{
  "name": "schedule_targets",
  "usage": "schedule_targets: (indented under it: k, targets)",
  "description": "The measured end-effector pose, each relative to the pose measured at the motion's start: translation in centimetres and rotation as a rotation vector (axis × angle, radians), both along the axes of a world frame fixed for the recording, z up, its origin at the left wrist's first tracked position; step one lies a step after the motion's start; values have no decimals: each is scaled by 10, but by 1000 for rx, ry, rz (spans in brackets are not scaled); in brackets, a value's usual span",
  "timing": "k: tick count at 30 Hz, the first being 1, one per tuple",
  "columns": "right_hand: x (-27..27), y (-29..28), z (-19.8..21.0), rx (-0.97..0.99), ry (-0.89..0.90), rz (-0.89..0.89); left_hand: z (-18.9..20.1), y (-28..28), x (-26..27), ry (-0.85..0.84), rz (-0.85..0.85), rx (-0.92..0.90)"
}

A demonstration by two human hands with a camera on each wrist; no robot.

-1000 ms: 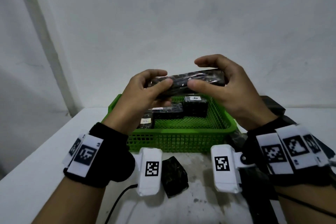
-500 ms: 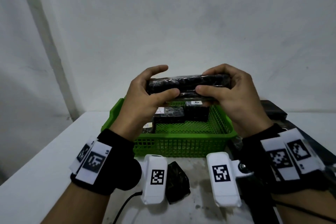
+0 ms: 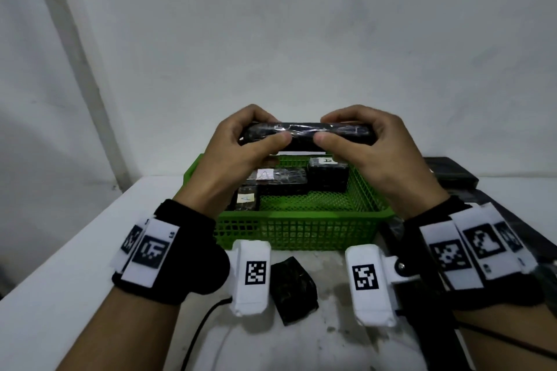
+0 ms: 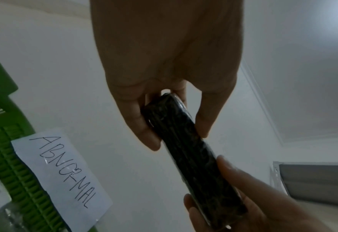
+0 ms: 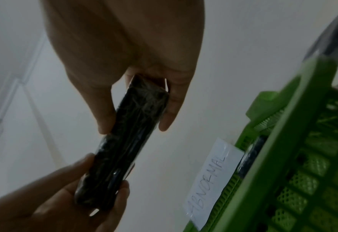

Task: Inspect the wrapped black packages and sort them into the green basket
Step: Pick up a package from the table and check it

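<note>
Slim, glossy film-wrapped black package (image 3: 307, 135) pinched at either end by left hand (image 3: 238, 156) and right hand (image 3: 370, 156), above green mesh basket (image 3: 301, 229).

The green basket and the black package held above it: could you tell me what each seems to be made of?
Green basket: looks like moulded plastic, matte, with lattice walls and a thick rim. Black package: glossy clear film over something dark, judging by wrinkles and glints; the contents cannot be told. Left hand and right hand grip its ends.

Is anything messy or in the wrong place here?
One small wrapped black package lies alone on the table in front of the green basket, not inside like the others. The table around it looks stained. The package held in both hands looks intact.
</note>
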State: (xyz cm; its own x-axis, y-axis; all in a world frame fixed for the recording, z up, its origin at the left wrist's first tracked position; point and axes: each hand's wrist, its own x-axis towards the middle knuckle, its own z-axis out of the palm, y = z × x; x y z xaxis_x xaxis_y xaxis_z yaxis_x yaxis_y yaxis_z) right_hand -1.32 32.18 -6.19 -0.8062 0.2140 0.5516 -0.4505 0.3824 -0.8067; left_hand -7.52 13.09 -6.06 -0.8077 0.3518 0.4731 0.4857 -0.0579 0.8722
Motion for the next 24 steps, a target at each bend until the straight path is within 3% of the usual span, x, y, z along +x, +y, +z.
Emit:
schedule_targets:
  k: [12, 19, 21, 24]
  targets:
    - [0, 9, 2, 82, 47, -74, -5, 12, 5, 151, 77, -20]
    - [-1, 3, -2, 250, 142, -47, -6, 11, -1, -93, 76, -7]
    - [-2, 4, -3, 201, 80, -41, -6, 9, -2, -62, 71, 50]
    - [-2, 3, -4, -55, -111, 33, -6, 8, -1, 32, 54, 60]
